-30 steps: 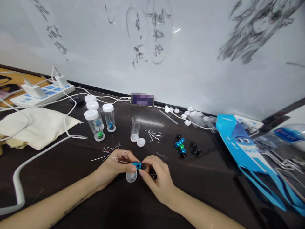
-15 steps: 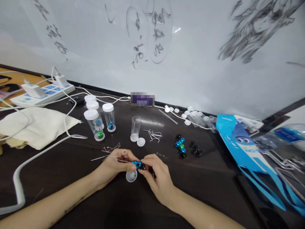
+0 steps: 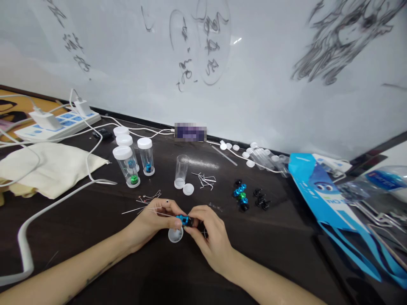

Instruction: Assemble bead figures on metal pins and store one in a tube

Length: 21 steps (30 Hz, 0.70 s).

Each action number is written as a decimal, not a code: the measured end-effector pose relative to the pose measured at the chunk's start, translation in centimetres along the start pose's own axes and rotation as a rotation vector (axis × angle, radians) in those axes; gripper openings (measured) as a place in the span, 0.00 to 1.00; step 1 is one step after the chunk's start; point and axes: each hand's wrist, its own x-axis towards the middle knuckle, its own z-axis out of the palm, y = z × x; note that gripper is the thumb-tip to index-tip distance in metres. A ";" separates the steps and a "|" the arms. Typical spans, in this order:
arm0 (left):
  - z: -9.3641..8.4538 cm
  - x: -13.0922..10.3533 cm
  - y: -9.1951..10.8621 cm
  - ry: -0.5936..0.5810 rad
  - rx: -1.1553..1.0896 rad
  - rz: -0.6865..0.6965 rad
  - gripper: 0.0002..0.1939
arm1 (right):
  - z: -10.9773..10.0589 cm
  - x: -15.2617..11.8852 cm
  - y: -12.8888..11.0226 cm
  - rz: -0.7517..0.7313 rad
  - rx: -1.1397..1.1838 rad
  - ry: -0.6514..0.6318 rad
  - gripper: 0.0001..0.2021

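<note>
Between my two hands is a small blue and black part [image 3: 183,220], above a small white cap [image 3: 175,235] with tiny bits in it. My left hand [image 3: 161,216] pinches its blue end, and a thin wire sticks out past the fingers. The fingertips of my right hand [image 3: 207,228] are closed on the black end. Thin wires [image 3: 149,197] lie behind my left hand. Farther back stand an open clear tube [image 3: 181,171] and a white lid [image 3: 188,189], beside bent metal pins [image 3: 206,181]. Blue, green and black parts [image 3: 242,195] lie to the right.
Capped tubes [image 3: 146,156] stand at the back left, near a pale cloth [image 3: 47,167], white cables and a power strip [image 3: 60,125]. Empty tubes [image 3: 263,157] with white caps lie along the whiteboard. Small black parts [image 3: 261,199] and a blue package [image 3: 318,190] are on the right.
</note>
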 end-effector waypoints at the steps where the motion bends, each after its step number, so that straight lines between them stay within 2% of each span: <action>1: 0.0 0.0 0.0 0.003 -0.002 -0.004 0.10 | 0.0 0.0 0.0 0.007 0.007 -0.005 0.07; 6: 0.0 -0.1 -0.2 -0.014 0.011 -0.008 0.09 | -0.3 0.0 -0.1 -0.003 -0.014 -0.044 0.10; 11: 0.0 0.0 0.0 -0.001 0.008 0.001 0.09 | -0.2 0.0 -0.3 -0.012 -0.044 -0.035 0.04; 16: -0.1 0.0 -0.1 -0.013 0.009 0.001 0.09 | -0.1 0.2 -0.2 -0.021 -0.048 -0.015 0.05; 19: -0.1 -0.1 -0.3 -0.037 0.034 -0.022 0.10 | -0.2 0.2 -0.1 -0.025 -0.079 -0.038 0.12; 21: -0.1 -0.1 -0.3 -0.043 0.044 -0.030 0.10 | -0.2 0.2 -0.1 -0.040 -0.082 -0.040 0.13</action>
